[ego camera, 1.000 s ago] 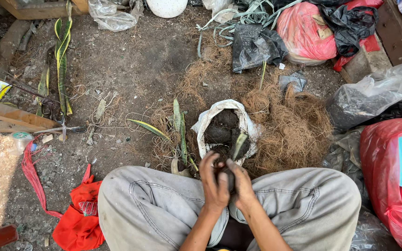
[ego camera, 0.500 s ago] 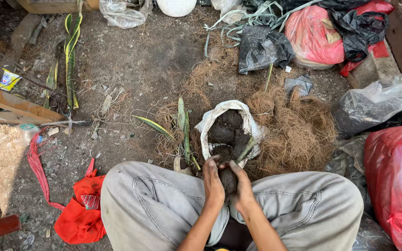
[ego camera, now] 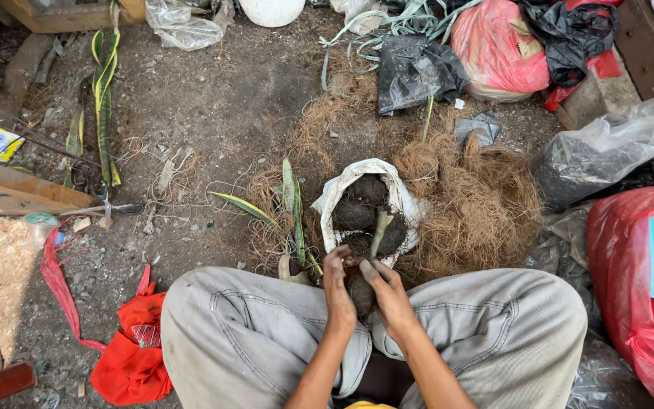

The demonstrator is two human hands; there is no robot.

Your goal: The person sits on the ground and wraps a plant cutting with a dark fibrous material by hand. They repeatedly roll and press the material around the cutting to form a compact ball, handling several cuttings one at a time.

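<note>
So the person sat on the dirt ground (ego camera: pixel 213 98) with knees spread, and both hands were cupped tight around a dark soil ball (ego camera: pixel 360 291) held between the knees. Left hand (ego camera: pixel 338 291) pressed on its left side, right hand (ego camera: pixel 389 297) wrapped over the right. Just beyond the fingers sat a white sack (ego camera: pixel 342 193) rolled open, with more dark clumps and a green cutting (ego camera: pixel 379 231) inside. Brown coconut fibre (ego camera: pixel 471 204) was piled right beside the sack, and an orange bag (ego camera: pixel 134 356) lay by the left knee.
</note>
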